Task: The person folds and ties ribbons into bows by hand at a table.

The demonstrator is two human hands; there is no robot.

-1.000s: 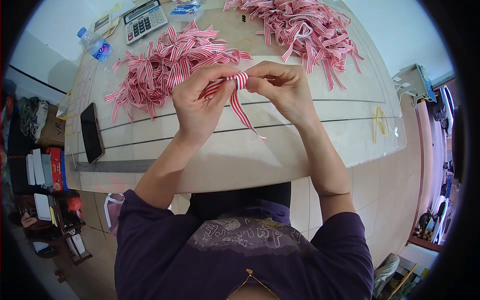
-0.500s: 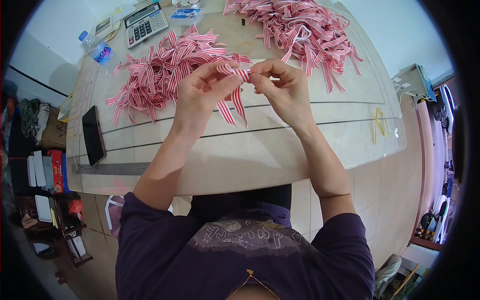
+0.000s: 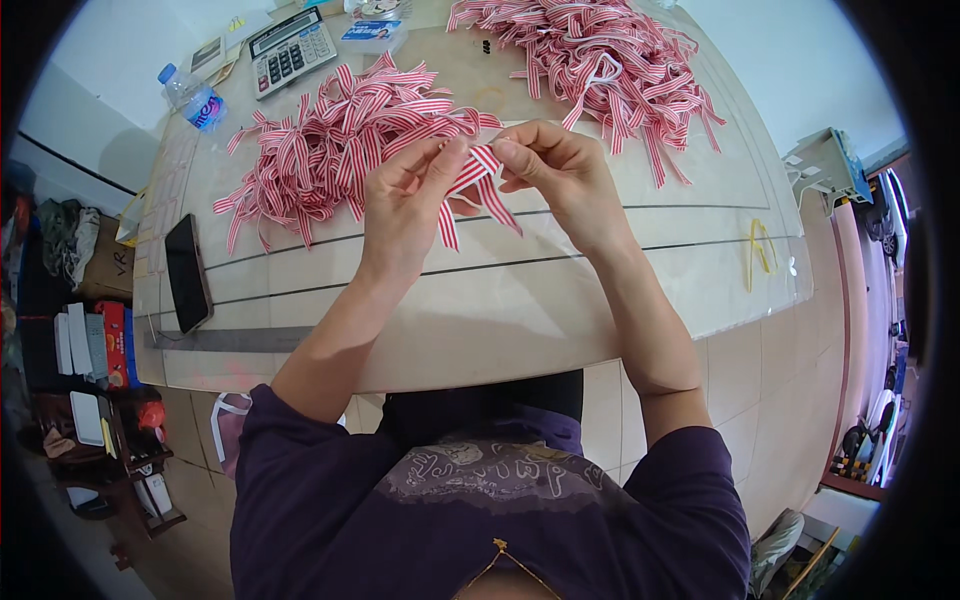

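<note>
Between my hands, over the middle of the table, is a red-and-white striped ribbon bow point(image 3: 482, 165). Its two tails hang down toward me. My left hand point(image 3: 410, 190) pinches its left side between thumb and fingers. The thumb and fingertips of my right hand point(image 3: 562, 180) are closed on its right upper part; the exact grip there is partly hidden. Just beyond my left hand lies a heap of similar striped ribbons point(image 3: 310, 150). A second, larger heap point(image 3: 610, 60) sits farther off to the right.
On the far left are a calculator point(image 3: 290, 55), a plastic bottle point(image 3: 190, 97) and a blue-and-white box point(image 3: 372, 32). A dark phone point(image 3: 187, 272) lies near the table's left edge, by a grey strip point(image 3: 230, 338). Yellow bands point(image 3: 762, 247) lie near the right edge.
The ribbon has turned, so its striped band now lies slanted and its tails spread apart. My left hand has shifted slightly right, with its thumb pointing more upward.
</note>
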